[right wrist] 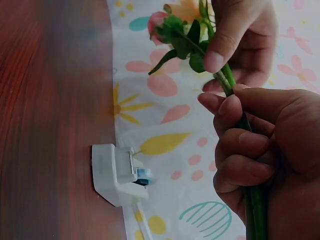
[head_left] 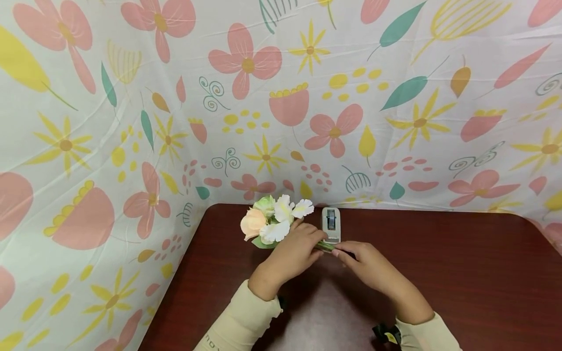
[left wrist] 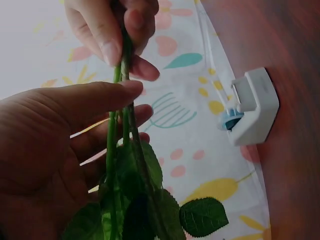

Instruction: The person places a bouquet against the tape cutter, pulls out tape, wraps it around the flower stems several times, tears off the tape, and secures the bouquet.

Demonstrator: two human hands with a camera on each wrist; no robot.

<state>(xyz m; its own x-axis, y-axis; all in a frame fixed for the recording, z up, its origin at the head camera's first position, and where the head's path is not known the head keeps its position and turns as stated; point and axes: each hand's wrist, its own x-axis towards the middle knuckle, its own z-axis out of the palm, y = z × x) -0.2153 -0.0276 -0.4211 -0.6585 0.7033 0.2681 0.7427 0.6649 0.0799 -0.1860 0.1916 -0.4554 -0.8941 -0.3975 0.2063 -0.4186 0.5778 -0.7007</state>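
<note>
A small bouquet of artificial-looking flowers [head_left: 275,232], with a peach rose and white blossoms, lies across both hands above the table. My left hand [head_left: 291,252] holds the stems just below the blossoms; in the left wrist view its thumb presses the green stems [left wrist: 111,145] against the fingers. Farther down, the right hand [head_left: 373,267] grips the stem ends, and the right wrist view shows its fingers [right wrist: 245,142] curled round them. Right behind the stems stands a white tape dispenser [head_left: 331,225] with a blue roll core, touched by neither hand.
The dark reddish-brown table [head_left: 461,273] reaches to the right and toward the person. A white cloth [head_left: 395,161] printed with flowers and leaves hangs behind the table and along its left side.
</note>
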